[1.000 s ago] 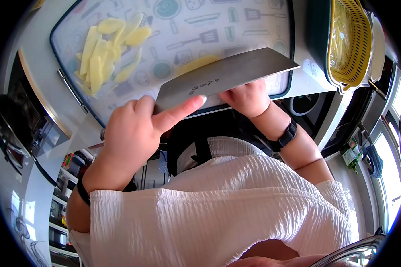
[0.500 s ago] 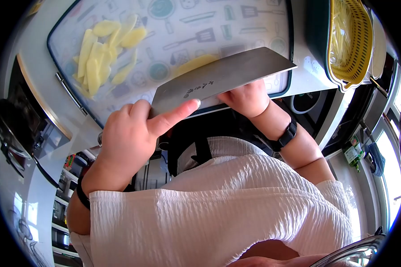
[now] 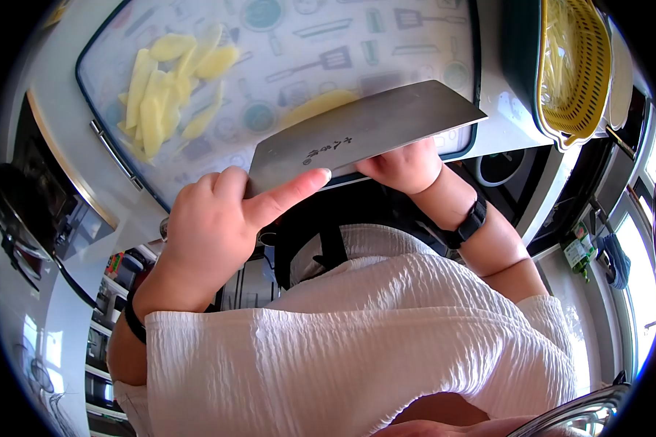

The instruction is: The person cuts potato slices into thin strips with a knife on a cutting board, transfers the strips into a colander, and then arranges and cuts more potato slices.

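Observation:
A broad cleaver (image 3: 372, 127) is held tilted above the near edge of the cutting board (image 3: 291, 36). My left hand (image 3: 215, 215) is closed at the blade's left end, its thumb stretched along the marked face; the handle does not show. Curled under the blade's lower edge is my right hand (image 3: 408, 164), its fingers partly hidden behind the steel, so what they grip cannot be made out. Thin pale-yellow slices (image 3: 160, 95), apparently potato, lie overlapping on the board's left side. Another yellow piece (image 3: 321, 105) shows partly behind the cleaver.
At the right stands a dark green container with a yellow strainer basket (image 3: 579, 69) holding pale shreds. The board has a dark rim and a metal handle (image 3: 116, 154) at its left. A dark pan (image 3: 22, 211) sits at far left. Open drawers lie below the counter.
The cleaver and my left thumb have shifted very slightly to the right and tilted a little. The slices and the right hand stay practically where they were.

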Motion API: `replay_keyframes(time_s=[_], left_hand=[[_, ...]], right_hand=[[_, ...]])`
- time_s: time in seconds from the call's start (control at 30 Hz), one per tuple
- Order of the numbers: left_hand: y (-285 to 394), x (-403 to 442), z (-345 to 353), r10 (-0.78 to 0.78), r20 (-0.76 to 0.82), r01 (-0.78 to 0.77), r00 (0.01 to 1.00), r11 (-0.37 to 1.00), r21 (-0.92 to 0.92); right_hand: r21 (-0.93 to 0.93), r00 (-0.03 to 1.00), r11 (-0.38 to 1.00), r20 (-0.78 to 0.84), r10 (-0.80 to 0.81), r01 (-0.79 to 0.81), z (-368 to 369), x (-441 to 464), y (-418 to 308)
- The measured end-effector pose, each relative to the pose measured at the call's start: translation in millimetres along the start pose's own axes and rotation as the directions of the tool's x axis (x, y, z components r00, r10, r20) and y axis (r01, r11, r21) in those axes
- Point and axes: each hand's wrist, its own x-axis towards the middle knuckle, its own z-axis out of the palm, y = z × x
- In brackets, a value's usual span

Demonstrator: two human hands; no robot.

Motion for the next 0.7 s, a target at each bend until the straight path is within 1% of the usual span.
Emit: replay_keyframes(time_s=[0.13, 0.2, 0.3, 0.4, 0.47, 0.6, 0.7], left_hand=[[0, 8, 3, 0.010, -0.046, -0.011, 0.999, 1.000, -0.007], [-1, 9, 7, 0.035, -0.079, -0.036, 0.996, 0.999, -0.015], [-3, 0, 4, 0.066, -0.052, -0.069, 0.996, 0.997, -0.041], [1, -6, 3, -0.008, -0.029, 0.007, 1.000, 1.000, -0.031], [0, -6, 3, -0.009, -0.018, 0.009, 1.000, 1.000, -0.022], [2, 0, 3, 0.003, -0.017, -0.003, 1.000, 0.999, 0.035], [-2, 12, 3, 0.043, -0.047, -0.044, 0.998, 0.999, -0.018]], right_hand=[[0.051, 0.999, 0.998, -0.033, -0.044, 0.045, 0, 2, 2], [0.078, 1.000, 0.997, -0.005, -0.029, 0.030, 0, 2, 2], [0.089, 1.000, 0.996, 0.009, -0.028, 0.027, 4, -3, 4], [0.059, 0.999, 0.997, -0.019, -0.045, 0.046, 1, -2, 3], [0.051, 0.998, 0.997, -0.034, -0.051, 0.053, 0, 1, 2], [0.050, 0.997, 0.997, -0.051, -0.054, 0.057, -3, 5, 0], [0.050, 0.998, 0.998, -0.053, -0.046, 0.049, -2, 4, 0]])
